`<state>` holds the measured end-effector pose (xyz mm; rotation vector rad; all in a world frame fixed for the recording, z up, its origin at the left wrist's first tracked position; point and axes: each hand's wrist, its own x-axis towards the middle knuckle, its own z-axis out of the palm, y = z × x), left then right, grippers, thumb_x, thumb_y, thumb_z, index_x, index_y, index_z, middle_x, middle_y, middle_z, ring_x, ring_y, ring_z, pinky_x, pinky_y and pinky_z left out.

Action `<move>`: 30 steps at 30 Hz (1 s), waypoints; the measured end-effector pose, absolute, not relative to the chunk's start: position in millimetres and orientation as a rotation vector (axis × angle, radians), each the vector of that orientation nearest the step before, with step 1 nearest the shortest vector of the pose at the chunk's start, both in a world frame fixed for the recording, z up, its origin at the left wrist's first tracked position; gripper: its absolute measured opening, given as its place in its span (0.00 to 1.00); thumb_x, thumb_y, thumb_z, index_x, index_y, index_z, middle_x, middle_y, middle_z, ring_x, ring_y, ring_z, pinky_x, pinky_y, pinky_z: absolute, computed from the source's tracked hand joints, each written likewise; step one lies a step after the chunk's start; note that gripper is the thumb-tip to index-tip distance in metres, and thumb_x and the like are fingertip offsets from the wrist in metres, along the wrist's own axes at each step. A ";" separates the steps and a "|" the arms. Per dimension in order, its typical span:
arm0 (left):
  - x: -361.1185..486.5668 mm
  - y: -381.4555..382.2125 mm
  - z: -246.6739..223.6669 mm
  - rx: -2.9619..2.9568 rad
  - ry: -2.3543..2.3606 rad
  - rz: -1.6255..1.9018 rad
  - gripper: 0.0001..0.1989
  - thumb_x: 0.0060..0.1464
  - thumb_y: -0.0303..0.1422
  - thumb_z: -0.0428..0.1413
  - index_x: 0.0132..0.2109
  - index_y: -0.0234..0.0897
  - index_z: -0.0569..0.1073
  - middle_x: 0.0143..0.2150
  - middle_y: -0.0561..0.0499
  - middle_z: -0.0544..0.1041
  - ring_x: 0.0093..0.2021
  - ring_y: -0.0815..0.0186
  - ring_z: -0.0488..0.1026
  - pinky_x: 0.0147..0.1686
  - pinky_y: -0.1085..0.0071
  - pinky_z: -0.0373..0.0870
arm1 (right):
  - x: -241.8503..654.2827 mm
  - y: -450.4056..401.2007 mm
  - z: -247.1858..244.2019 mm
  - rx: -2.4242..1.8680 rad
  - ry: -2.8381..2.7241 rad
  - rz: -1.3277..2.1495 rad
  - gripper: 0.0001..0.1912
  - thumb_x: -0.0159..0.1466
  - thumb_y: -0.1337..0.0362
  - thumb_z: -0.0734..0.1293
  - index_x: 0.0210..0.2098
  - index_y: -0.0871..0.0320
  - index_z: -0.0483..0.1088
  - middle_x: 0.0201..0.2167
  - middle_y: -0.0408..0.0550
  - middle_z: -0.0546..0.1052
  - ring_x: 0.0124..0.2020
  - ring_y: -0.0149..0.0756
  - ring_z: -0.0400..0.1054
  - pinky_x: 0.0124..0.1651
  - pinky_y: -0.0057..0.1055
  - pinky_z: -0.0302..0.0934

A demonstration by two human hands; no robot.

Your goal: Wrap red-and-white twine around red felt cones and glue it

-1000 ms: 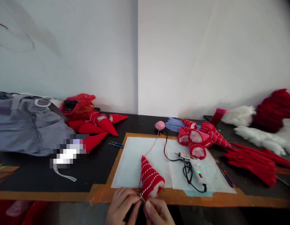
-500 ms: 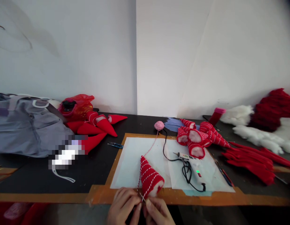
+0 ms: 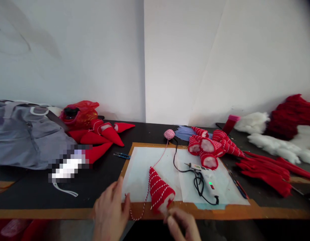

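A red cone [image 3: 160, 189] of cloth wound with red-and-white cord lies on white paper [image 3: 139, 167], its tip away from me and white stuffing at its wide end. My right hand [image 3: 182, 224] is closed by that end; whatever its fingers pinch is hidden. To the left, my left hand [image 3: 112, 207] has thumb and fingers apart, beside the loose end of the cord [image 3: 137, 219]. The cord runs past the cone's tip up to a ball of the same cord [image 3: 169, 134].
A soldering-iron-like tool [image 3: 207, 180] with a black cable lies right of the cone. Behind it are several stuffed cones [image 3: 208, 145]. Blue-handled snips [image 3: 122, 155], red cones [image 3: 112, 134] and a grey bag [image 3: 31, 137] are left; red cloth [image 3: 267, 174] and white fluff [image 3: 275, 147] right.
My hands have parted: the left moved left and opened, the right moved slightly right to the cone's wide end. The cord between them now hangs in a loose loop left of the cone.
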<state>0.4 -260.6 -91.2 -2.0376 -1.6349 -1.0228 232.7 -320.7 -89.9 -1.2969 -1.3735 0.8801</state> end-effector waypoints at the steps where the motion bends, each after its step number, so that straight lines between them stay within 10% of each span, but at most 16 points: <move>1: -2.9 -256.3 -90.7 -1.962 -1.648 -1.019 0.17 0.63 0.31 0.50 0.58 0.32 0.68 0.46 0.38 0.74 0.42 0.51 0.72 0.39 0.57 0.69 | 241.6 -316.4 -90.3 -1.368 -1.398 0.725 0.23 0.67 0.46 0.62 0.40 0.60 0.76 0.31 0.51 0.80 0.31 0.38 0.74 0.35 0.28 0.67; 12: 68.5 -284.8 -115.7 -2.422 -1.234 -1.535 0.15 0.60 0.24 0.56 0.53 0.37 0.73 0.41 0.45 0.77 0.41 0.59 0.74 0.43 0.62 0.70 | 267.5 -285.6 -116.5 -1.636 -1.753 -0.185 0.20 0.71 0.62 0.59 0.59 0.62 0.65 0.49 0.65 0.73 0.49 0.56 0.70 0.48 0.54 0.70; 21: 73.9 -284.7 -121.4 -2.407 -1.203 -1.548 0.15 0.60 0.20 0.53 0.50 0.37 0.75 0.38 0.46 0.78 0.38 0.60 0.75 0.40 0.62 0.68 | 249.6 -299.0 -88.5 -1.192 -1.913 0.035 0.23 0.66 0.76 0.57 0.57 0.53 0.67 0.55 0.56 0.69 0.55 0.41 0.68 0.52 0.35 0.69; 26: 74.5 -284.7 -121.4 -2.363 -1.180 -1.491 0.16 0.59 0.18 0.53 0.50 0.37 0.75 0.38 0.46 0.77 0.37 0.61 0.75 0.41 0.62 0.68 | 282.0 -285.4 -94.9 -1.530 -1.670 -0.281 0.15 0.70 0.65 0.60 0.54 0.57 0.69 0.51 0.61 0.70 0.52 0.51 0.67 0.52 0.49 0.67; 30: 73.2 -282.5 -118.1 -2.349 -1.166 -1.439 0.16 0.60 0.18 0.52 0.51 0.37 0.75 0.39 0.45 0.77 0.38 0.61 0.75 0.42 0.61 0.68 | 334.7 -274.1 -93.1 -1.837 -1.558 -0.543 0.27 0.71 0.50 0.56 0.55 0.67 0.69 0.49 0.69 0.69 0.53 0.61 0.64 0.53 0.60 0.62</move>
